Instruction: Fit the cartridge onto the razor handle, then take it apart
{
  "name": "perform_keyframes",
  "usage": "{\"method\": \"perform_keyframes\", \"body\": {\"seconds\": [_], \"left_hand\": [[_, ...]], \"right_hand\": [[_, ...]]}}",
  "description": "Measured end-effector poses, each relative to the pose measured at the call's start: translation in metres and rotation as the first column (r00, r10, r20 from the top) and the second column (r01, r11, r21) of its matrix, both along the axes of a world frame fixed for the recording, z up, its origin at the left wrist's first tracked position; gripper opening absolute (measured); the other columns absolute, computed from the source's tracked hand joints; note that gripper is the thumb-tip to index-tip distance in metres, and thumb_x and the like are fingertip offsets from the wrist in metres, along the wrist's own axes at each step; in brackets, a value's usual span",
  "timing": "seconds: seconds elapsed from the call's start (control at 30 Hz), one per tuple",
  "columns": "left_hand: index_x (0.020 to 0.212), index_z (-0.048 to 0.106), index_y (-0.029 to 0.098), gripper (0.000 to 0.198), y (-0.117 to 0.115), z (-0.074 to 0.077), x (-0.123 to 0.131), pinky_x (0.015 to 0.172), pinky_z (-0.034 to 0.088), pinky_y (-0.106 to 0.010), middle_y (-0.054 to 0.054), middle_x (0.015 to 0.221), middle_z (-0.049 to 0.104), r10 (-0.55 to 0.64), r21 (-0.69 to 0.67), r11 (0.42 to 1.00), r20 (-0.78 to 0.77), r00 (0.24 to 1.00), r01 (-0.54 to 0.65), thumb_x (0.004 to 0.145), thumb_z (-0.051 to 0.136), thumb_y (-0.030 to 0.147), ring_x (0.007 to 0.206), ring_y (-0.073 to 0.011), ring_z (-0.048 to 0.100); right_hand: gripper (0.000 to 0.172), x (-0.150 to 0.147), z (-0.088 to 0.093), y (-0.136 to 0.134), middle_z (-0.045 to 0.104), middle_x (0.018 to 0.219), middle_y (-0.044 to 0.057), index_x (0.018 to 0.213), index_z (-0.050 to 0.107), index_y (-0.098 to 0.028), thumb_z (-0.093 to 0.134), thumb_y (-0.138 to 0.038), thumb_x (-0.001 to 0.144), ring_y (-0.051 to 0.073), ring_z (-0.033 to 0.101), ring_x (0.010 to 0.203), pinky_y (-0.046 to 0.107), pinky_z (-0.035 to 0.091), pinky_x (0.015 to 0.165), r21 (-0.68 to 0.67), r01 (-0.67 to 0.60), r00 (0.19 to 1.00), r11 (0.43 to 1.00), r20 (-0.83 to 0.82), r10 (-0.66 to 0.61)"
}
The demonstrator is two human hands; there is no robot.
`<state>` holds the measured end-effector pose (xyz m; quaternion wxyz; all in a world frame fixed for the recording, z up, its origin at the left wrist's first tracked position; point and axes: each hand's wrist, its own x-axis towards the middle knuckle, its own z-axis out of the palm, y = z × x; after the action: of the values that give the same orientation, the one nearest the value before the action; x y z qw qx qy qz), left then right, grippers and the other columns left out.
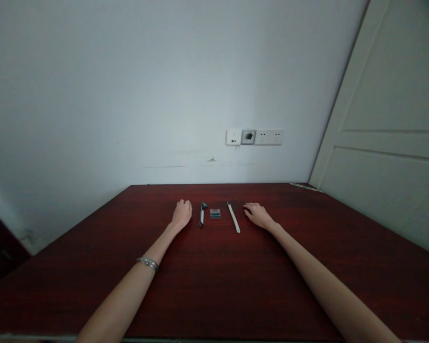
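Observation:
My left hand (182, 214) rests palm down on the dark red table, its fingers loosely bent and nothing visible in them. Just right of it lies a razor (202, 215) with a dark head at the far end and a black-and-white handle. A small clear case (215, 214) with dark strips inside, apparently razor cartridges, sits beside the razor. Farther right is a slim white stick (233, 218) with a dark far tip and a small hole at its near end. My right hand (258, 215) lies palm down right of the stick, fingers extended, thumb apart, touching none of these items.
The wooden table (214, 286) reaches back to a pale wall (171, 95). Sockets (269, 137) and a plate with a black knob or plug (249, 137) are set in the wall. A white panelled door (389, 124) stands along the right side.

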<state>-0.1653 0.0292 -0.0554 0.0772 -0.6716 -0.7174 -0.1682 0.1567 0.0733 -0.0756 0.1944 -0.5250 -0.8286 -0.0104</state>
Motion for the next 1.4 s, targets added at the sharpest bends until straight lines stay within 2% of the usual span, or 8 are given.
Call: {"method": "perform_keyframes", "body": {"seconds": [0.17, 0.3, 0.67, 0.77, 0.83, 0.97, 1.2, 1.4], "left_hand": [[0.125, 0.042, 0.016, 0.044, 0.003, -0.011, -0.014, 0.096, 0.029, -0.046, -0.018, 0.137, 0.032, 0.024, -0.126, 0.992, -0.053, 0.998, -0.030, 0.090, 0.023, 0.035, 0.125, -0.0332, 0.031], [0.129, 0.038, 0.017, 0.048, 0.004, -0.013, -0.017, 0.098, 0.026, -0.046, -0.018, 0.138, 0.033, -0.006, -0.202, 0.979, -0.035, 0.999, -0.001, 0.089, 0.022, 0.038, 0.127, -0.0341, 0.028], [0.125, 0.045, 0.016, 0.045, -0.002, -0.007, -0.011, 0.097, 0.029, -0.043, -0.017, 0.134, 0.039, 0.017, -0.156, 0.987, -0.068, 0.998, -0.028, 0.088, 0.028, 0.034, 0.124, -0.0314, 0.034], [0.113, 0.056, 0.014, 0.040, -0.005, -0.001, -0.006, 0.097, 0.031, -0.038, -0.016, 0.128, 0.046, 0.006, -0.059, 0.998, -0.107, 0.994, -0.012, 0.087, 0.031, 0.031, 0.120, -0.0285, 0.039], [0.099, 0.063, 0.014, 0.038, -0.008, 0.006, -0.001, 0.094, 0.035, -0.035, -0.016, 0.115, 0.056, -0.005, -0.005, 1.000, -0.110, 0.994, 0.004, 0.087, 0.032, 0.032, 0.113, -0.0261, 0.046], [0.081, 0.066, 0.018, 0.046, -0.013, 0.021, 0.016, 0.077, 0.045, -0.036, -0.012, 0.088, 0.066, -0.032, -0.103, 0.994, -0.002, 0.999, 0.031, 0.081, 0.036, 0.052, 0.089, -0.0263, 0.060], [0.077, 0.065, 0.019, 0.040, -0.019, 0.029, 0.035, 0.071, 0.047, -0.032, -0.011, 0.093, 0.067, -0.023, -0.323, 0.945, 0.097, 0.995, 0.054, 0.066, 0.054, 0.055, 0.087, -0.0268, 0.063], [0.083, 0.064, 0.017, 0.041, -0.021, 0.023, 0.040, 0.071, 0.047, -0.034, -0.013, 0.094, 0.066, -0.022, -0.318, 0.947, 0.083, 0.996, 0.047, 0.069, 0.051, 0.054, 0.089, -0.0289, 0.062]], "right_hand": [[0.038, 0.005, -0.002, -0.002, 0.053, 0.123, 0.011, 0.114, 0.058, -0.017, 0.038, -0.032, 0.086, 0.023, 0.046, 0.115, 0.037, 0.035, 0.095, -0.009, -0.014, 0.999, 1.000, -0.030, 0.014], [0.038, 0.005, -0.003, -0.002, 0.054, 0.123, 0.012, 0.114, 0.058, -0.014, 0.037, -0.029, 0.086, 0.024, 0.047, 0.115, 0.037, 0.036, 0.096, 0.007, -0.014, 0.999, 1.000, -0.037, 0.014], [0.038, 0.005, -0.007, -0.001, 0.054, 0.123, 0.013, 0.114, 0.058, -0.012, 0.037, -0.026, 0.085, 0.023, 0.047, 0.115, 0.036, 0.035, 0.097, 0.035, -0.019, 1.000, 0.999, -0.024, 0.020], [0.037, 0.005, -0.008, 0.000, 0.054, 0.123, 0.012, 0.113, 0.059, -0.013, 0.038, -0.026, 0.085, 0.023, 0.047, 0.115, 0.036, 0.035, 0.097, 0.030, -0.015, 0.999, 0.999, -0.035, 0.016], [0.037, 0.005, -0.009, 0.001, 0.054, 0.123, 0.012, 0.113, 0.059, -0.013, 0.038, -0.026, 0.085, 0.023, 0.047, 0.116, 0.036, 0.035, 0.098, 0.025, -0.012, 0.999, 1.000, -0.035, 0.012], [0.037, 0.005, -0.009, 0.002, 0.054, 0.123, 0.012, 0.113, 0.059, -0.014, 0.039, -0.026, 0.085, 0.023, 0.047, 0.115, 0.035, 0.035, 0.097, 0.023, -0.012, 0.999, 1.000, -0.039, 0.013], [0.036, 0.004, -0.008, 0.001, 0.054, 0.123, 0.012, 0.112, 0.060, -0.015, 0.039, -0.026, 0.084, 0.024, 0.047, 0.115, 0.037, 0.035, 0.097, 0.011, -0.017, 0.998, 1.000, -0.059, 0.017], [0.037, 0.003, -0.008, 0.001, 0.053, 0.123, 0.012, 0.112, 0.060, -0.014, 0.039, -0.027, 0.085, 0.023, 0.047, 0.116, 0.036, 0.035, 0.097, 0.014, -0.009, 0.999, 1.000, -0.046, 0.009]]}}
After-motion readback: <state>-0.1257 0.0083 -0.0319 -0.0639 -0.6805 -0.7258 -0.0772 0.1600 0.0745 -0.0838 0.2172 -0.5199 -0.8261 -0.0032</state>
